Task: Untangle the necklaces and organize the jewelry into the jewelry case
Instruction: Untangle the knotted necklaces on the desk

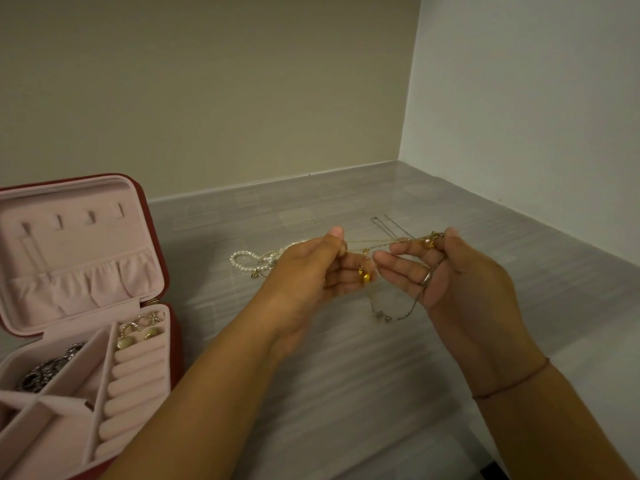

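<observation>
Two pinch grips stretch the gold chain (367,241): left hand (304,275), and right hand (464,285) at the tangle (431,239). Advise slack between grips, freeing the silver chain (398,315) below.

Both hands, left (311,268) and right (446,271), pinch tangled gold chains (377,244) stretched between them above the grey counter (346,375), beside an open jewelry case (86,306).

1 head-worn wide-angle view; faces forward-down, close above counter (346,382), toward wall corner (410,81).
</observation>
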